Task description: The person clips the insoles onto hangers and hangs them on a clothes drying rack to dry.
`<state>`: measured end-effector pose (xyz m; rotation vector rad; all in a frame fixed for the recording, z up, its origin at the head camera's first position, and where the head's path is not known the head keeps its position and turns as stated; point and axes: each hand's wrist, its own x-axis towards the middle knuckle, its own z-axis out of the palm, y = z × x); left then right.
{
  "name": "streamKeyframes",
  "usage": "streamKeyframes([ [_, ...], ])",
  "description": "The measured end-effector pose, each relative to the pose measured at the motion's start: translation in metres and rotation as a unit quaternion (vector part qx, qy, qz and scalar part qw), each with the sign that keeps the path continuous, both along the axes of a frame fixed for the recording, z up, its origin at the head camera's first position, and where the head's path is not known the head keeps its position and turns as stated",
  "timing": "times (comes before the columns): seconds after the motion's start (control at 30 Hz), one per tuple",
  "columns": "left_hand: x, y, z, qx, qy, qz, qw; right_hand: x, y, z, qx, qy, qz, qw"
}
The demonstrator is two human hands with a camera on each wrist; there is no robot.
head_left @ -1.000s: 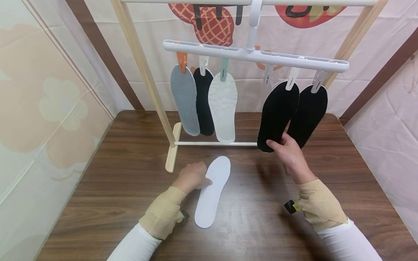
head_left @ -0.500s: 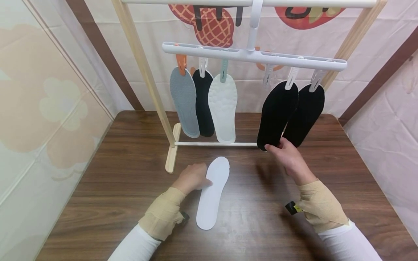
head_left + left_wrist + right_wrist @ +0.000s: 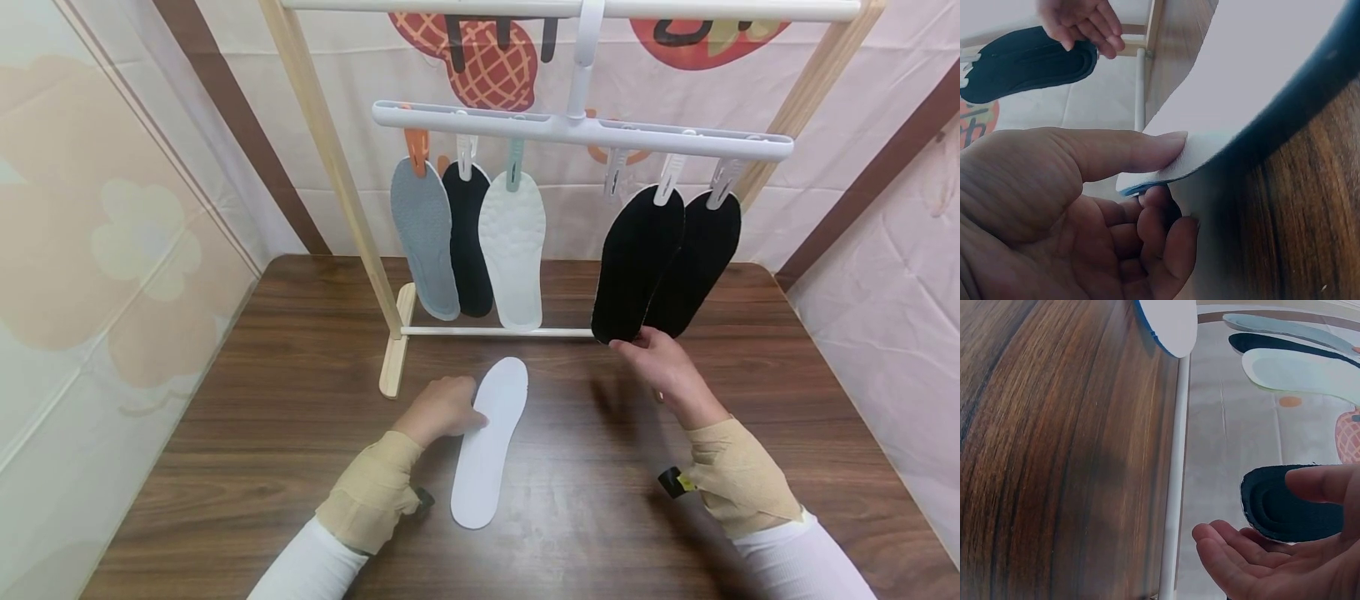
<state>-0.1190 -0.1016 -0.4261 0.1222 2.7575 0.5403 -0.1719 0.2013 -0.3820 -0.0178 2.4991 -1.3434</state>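
My left hand [image 3: 442, 408] pinches a white insole [image 3: 491, 442] by its left edge. In the left wrist view its thumb lies on the white face, with curled fingers under the blue-edged rim. My right hand [image 3: 666, 367] is at the lower end of a hanging black insole [image 3: 637, 258]. The right wrist view has its thumb [image 3: 1319, 482] and fingers [image 3: 1235, 547] spread apart on either side of that insole's end. A second black insole [image 3: 697, 258] hangs just to the right, partly covered by the first. White clips hold both from above.
A white hanger [image 3: 577, 125] hangs from a wooden rack [image 3: 330, 158]. Its left half carries a grey insole [image 3: 423, 242], a dark insole [image 3: 471, 250] and a white textured insole [image 3: 517, 250]. One bare clip [image 3: 615, 171] hangs right of centre. The rack stands on a brown wooden table [image 3: 300, 467].
My right hand has slid slightly down to the black insole's lower end. The rear black insole has swung a little left. My left hand and the white insole have hardly moved.
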Motion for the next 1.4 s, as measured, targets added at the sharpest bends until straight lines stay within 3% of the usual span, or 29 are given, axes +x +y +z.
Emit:
streamKeyframes([
  [0.43, 0.000, -0.001, 0.002, 0.013, -0.007, 0.003, 0.9999, 0.000, 0.001, -0.008, 0.000, -0.033, -0.005, 0.999],
  [0.8, 0.000, -0.001, 0.004, 0.028, 0.001, -0.002, 0.9996, 0.001, 0.001, -0.020, -0.094, -0.035, 0.026, 0.995],
  [1.13, 0.001, -0.001, 0.007, 0.017, 0.017, -0.017, 0.9996, 0.003, -0.002, -0.019, -0.053, -0.008, 0.061, 0.997],
  [1.4, 0.002, 0.001, 0.010, 0.028, 0.028, -0.023, 0.9989, 0.005, 0.000, -0.004, 0.017, 0.030, 0.048, 0.998],
])
